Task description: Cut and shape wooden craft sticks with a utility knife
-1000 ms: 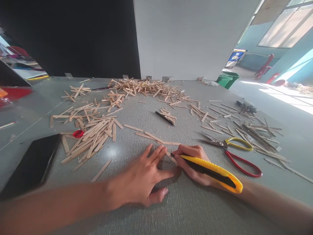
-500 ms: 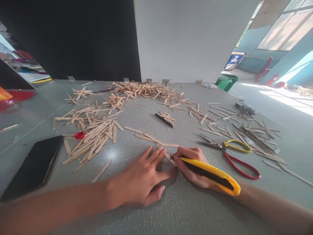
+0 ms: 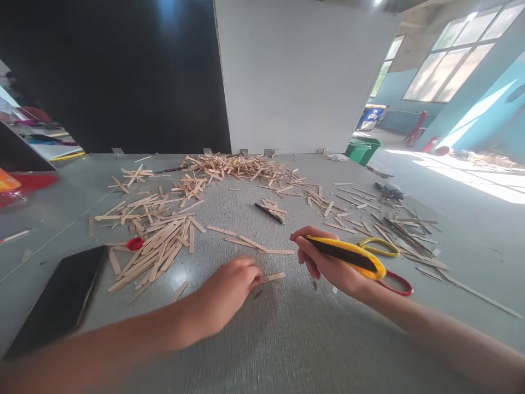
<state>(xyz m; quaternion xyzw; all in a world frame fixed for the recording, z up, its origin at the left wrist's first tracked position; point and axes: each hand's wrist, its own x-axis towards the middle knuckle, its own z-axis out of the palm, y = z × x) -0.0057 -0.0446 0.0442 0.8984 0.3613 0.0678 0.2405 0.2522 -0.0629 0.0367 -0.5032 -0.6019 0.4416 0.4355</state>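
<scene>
Two green bins (image 3: 361, 150) stand beyond the table (image 3: 287, 345); their contents cannot be made out; the right hand (image 3: 318, 257) grips one yellow cutter (image 3: 348, 258), its front end hidden by the fingers; the left hand (image 3: 240, 282) is curled closed on the left end of one slotted stick (image 3: 274, 277), its fingertips out of sight; whether the stick touches the table is hard to tell; the right hand and cutter cover the blades of one pair of scissors (image 3: 379, 247); one pen (image 3: 269, 213) and one black phone (image 3: 57, 298) lie farther off; four sticks (image 3: 221, 230) form a chain just ahead; the piled sticks (image 3: 158, 246) overlap too much to count.
</scene>
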